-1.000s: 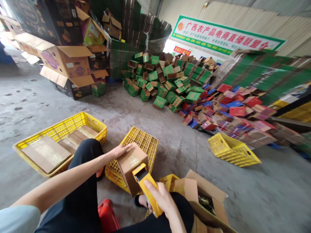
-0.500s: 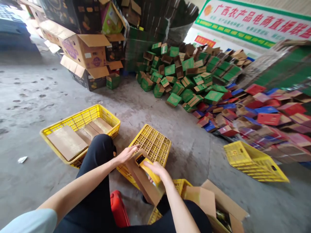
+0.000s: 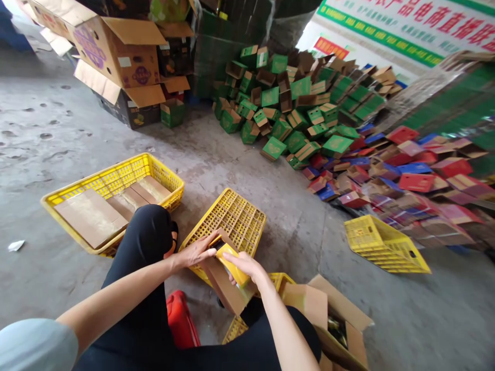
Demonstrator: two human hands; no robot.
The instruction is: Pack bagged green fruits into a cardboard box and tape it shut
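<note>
In front of me a cardboard box (image 3: 226, 281) leans upright between my knees, over an upturned yellow crate (image 3: 228, 214). My right hand (image 3: 244, 268) is wrapped round a yellow tape dispenser (image 3: 235, 265), whose dark front end meets the upper part of the box. Fingers stretched out, my left hand (image 3: 197, 251) lies along the top edge of the box, its thumb close to the dispenser's dark end. The inside of the dispenser is mostly hidden by my right hand.
To the left, a yellow basket (image 3: 104, 180) holds several closed cartons. A red object (image 3: 181, 319) lies between my feet. On the right stand an open carton (image 3: 305, 299) and another yellow crate (image 3: 386, 250). Heaps of green boxes (image 3: 296, 111) and red-blue boxes (image 3: 417, 183) lie behind.
My left hand's fingers have come down over the top edge of the box, the thumb nearer the dispenser. The dispenser still rests against the box. The whole view has shifted slightly.
</note>
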